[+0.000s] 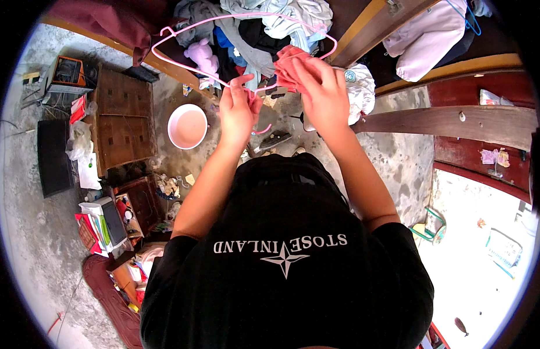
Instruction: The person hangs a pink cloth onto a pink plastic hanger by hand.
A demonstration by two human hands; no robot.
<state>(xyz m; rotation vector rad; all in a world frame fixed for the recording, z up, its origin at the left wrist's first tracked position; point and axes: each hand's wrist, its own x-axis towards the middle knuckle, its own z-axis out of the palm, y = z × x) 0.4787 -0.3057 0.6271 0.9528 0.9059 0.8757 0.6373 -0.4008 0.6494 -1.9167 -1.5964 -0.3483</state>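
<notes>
My left hand is closed around a pink clothes hanger near its neck. The hanger is turned with its long bar away from me, and its hook curves down toward me below my hands. In my right hand is a folded coral-red cloth, pinched between the fingers and pressed at the right part of the hanger. The cloth and fingers hide a stretch of the hanger there. Beyond my hands lies a heap of clothes with a pink plush toy at its left.
A white basin with cloudy liquid stands on the floor at left. Past it is a wooden cabinet. A wooden post and rail cross at right, near hung pale clothing. A shoe lies below my hands.
</notes>
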